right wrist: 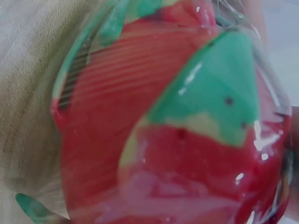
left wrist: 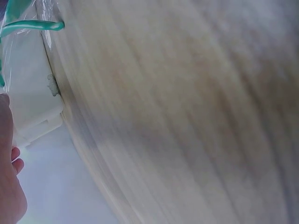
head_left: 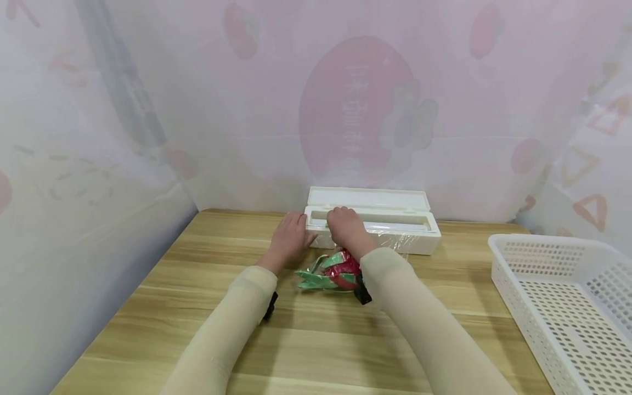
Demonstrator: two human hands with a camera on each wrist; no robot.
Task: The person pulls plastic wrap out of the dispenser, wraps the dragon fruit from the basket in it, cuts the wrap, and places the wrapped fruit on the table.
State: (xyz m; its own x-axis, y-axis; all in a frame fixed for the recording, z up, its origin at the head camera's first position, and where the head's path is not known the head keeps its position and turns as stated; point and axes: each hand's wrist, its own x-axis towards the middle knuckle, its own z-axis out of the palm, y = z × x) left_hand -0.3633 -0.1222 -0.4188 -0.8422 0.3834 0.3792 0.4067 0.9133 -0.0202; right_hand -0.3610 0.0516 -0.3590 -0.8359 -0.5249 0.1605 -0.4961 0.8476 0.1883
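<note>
A white cling film dispenser box [head_left: 410, 241] stands at the table's back edge with its lid [head_left: 367, 197] raised. My left hand [head_left: 290, 236] grips its left end, thumb at the front and fingers over the top. At the front top edge, the curled fingers of my right hand [head_left: 347, 226] pinch a small green slide cutter, which they mostly hide. Clear film hangs down the box front and runs over a red dragon fruit with green tips [head_left: 340, 269]. The dragon fruit [right wrist: 140, 121] lies under my right wrist and fills the right wrist view, film stretched across it.
A white perforated plastic basket [head_left: 523, 307] stands at the right of the wooden table [head_left: 316, 345]. Behind the box hangs a pale printed curtain [head_left: 247, 137], which also closes off both sides.
</note>
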